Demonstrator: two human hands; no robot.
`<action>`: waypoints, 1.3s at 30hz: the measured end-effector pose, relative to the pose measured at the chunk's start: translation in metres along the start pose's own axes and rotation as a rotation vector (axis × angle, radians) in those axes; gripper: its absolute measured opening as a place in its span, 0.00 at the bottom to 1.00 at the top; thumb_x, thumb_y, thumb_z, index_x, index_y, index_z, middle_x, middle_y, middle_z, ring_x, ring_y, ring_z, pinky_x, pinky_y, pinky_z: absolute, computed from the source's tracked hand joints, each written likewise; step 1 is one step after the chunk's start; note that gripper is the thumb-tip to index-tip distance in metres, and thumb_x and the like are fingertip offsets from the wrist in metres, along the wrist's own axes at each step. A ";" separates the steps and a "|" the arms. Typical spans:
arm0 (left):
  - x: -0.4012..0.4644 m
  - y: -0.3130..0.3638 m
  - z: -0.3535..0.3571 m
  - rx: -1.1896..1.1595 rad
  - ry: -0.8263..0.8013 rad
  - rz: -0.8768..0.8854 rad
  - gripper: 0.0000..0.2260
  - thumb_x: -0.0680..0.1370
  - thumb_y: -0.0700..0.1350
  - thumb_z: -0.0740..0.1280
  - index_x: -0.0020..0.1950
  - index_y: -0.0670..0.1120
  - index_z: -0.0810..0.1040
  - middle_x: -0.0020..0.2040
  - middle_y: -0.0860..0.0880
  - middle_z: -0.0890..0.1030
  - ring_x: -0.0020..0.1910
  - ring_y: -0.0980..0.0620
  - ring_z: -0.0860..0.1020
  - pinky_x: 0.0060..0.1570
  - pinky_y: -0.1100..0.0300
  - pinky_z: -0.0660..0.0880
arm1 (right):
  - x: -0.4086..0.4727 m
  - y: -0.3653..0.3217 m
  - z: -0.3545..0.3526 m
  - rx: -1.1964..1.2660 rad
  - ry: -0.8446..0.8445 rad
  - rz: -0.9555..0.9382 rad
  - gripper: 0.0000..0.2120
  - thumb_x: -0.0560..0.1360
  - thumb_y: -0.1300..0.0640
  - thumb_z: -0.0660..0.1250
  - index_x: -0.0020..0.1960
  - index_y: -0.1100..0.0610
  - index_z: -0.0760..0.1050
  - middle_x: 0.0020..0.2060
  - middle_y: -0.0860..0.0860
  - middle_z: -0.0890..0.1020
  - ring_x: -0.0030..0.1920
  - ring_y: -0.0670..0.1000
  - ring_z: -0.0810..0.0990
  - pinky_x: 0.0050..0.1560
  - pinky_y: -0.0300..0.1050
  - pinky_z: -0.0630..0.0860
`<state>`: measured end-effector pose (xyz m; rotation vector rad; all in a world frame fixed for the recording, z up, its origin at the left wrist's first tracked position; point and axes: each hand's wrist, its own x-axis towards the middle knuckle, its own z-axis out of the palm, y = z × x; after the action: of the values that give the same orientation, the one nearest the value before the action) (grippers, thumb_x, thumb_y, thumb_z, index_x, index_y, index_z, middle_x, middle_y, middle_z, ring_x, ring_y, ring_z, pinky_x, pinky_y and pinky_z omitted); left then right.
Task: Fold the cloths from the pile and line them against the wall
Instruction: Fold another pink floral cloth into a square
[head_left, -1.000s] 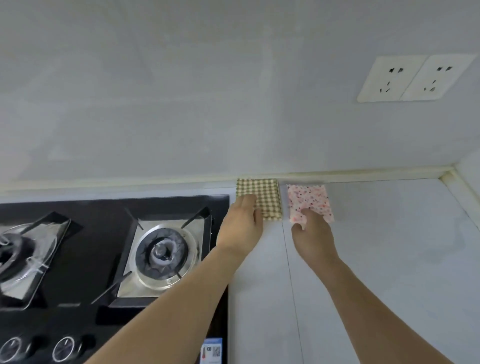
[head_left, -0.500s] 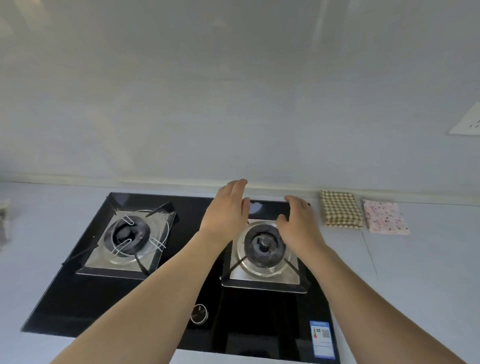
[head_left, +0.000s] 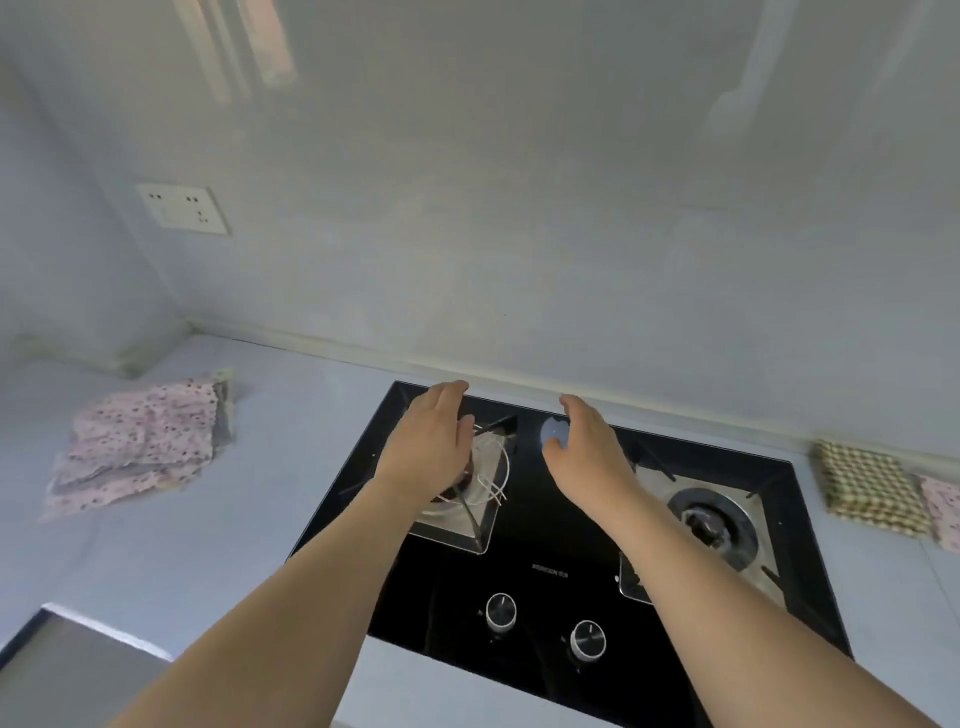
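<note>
A loose pile of cloths (head_left: 137, 447), topped by a pink flowered one, lies on the counter at the left near the corner. Two folded cloths rest against the wall at the far right: a brown checked cloth (head_left: 868, 486) and, beside it, a pink flowered cloth (head_left: 944, 512) cut by the frame edge. My left hand (head_left: 431, 441) hovers over the hob's left burner, fingers apart, holding nothing. My right hand (head_left: 584, 449) hangs over the middle of the hob, also open and empty. Both hands are well apart from every cloth.
A black glass gas hob (head_left: 561, 545) with two burners and two knobs (head_left: 501, 610) fills the middle of the grey counter (head_left: 208, 545). A wall socket (head_left: 182, 208) sits high at the left. A metal sink edge (head_left: 57, 660) shows at the bottom left.
Both hands left the folded cloths at the wall and travelled left over the hob. The view swung left, bringing the cloth pile into sight.
</note>
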<state>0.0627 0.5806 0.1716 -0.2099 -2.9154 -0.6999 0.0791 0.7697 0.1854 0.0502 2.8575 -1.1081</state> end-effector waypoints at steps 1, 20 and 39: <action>-0.001 -0.016 -0.008 0.000 -0.002 -0.005 0.20 0.83 0.48 0.57 0.74 0.47 0.63 0.72 0.49 0.69 0.70 0.49 0.66 0.66 0.54 0.66 | 0.002 -0.013 0.011 0.001 -0.006 -0.009 0.28 0.79 0.57 0.62 0.76 0.54 0.57 0.73 0.51 0.65 0.72 0.54 0.65 0.72 0.52 0.64; -0.026 -0.346 -0.138 0.069 -0.015 -0.261 0.14 0.81 0.43 0.58 0.65 0.46 0.74 0.64 0.49 0.74 0.61 0.47 0.73 0.55 0.55 0.70 | 0.066 -0.241 0.228 -0.090 -0.235 -0.196 0.23 0.80 0.56 0.59 0.74 0.54 0.63 0.72 0.50 0.66 0.70 0.51 0.67 0.71 0.50 0.64; -0.005 -0.614 -0.078 -0.099 -0.157 -0.215 0.13 0.72 0.47 0.72 0.54 0.58 0.78 0.53 0.61 0.76 0.51 0.59 0.75 0.52 0.61 0.74 | 0.161 -0.270 0.534 -0.256 -0.334 -0.600 0.22 0.76 0.49 0.65 0.67 0.58 0.71 0.65 0.51 0.72 0.63 0.55 0.71 0.63 0.50 0.69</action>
<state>-0.0272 0.0029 -0.0307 0.0424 -3.0861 -0.9001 -0.0653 0.2107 -0.0392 -0.9608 2.7260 -0.6993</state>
